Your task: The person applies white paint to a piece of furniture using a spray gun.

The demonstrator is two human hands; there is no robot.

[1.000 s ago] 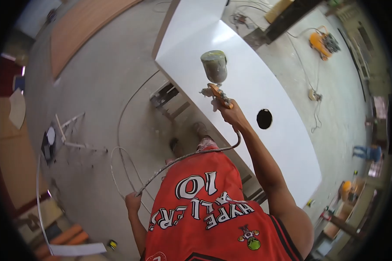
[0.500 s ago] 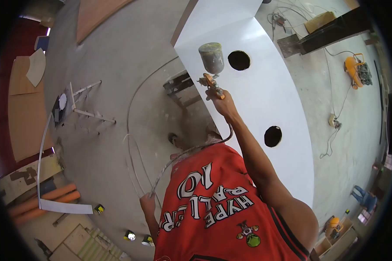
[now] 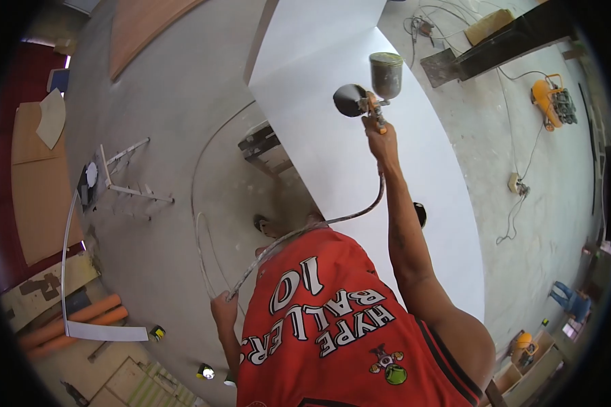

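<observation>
My right hand [image 3: 381, 141] is closed around the handle of a spray gun [image 3: 373, 112], whose grey cup [image 3: 386, 76] stands on top. The gun is above a large white panel [image 3: 346, 156], beside a round hole [image 3: 349, 100] cut in it. A second hole [image 3: 421, 214] lies partly behind my right forearm. From the gun's handle an air hose [image 3: 343, 220] curves across in front of my red jersey to my left hand [image 3: 225, 305], which is wrapped around it. More of the hose loops over the floor on the left.
A dark support [image 3: 259, 146] shows under the panel's left edge. A white-legged stand [image 3: 115, 173] and orange tubes [image 3: 81, 320] are at left. Right of the panel are a dark beam [image 3: 502, 44], a yellow compressor [image 3: 548, 102] and cables. A person [image 3: 569, 300] is at the far right.
My right hand has moved the spray gun rightward across the panel, from left of the upper hole to its right side. My left hand still holds the hose, slightly shifted.
</observation>
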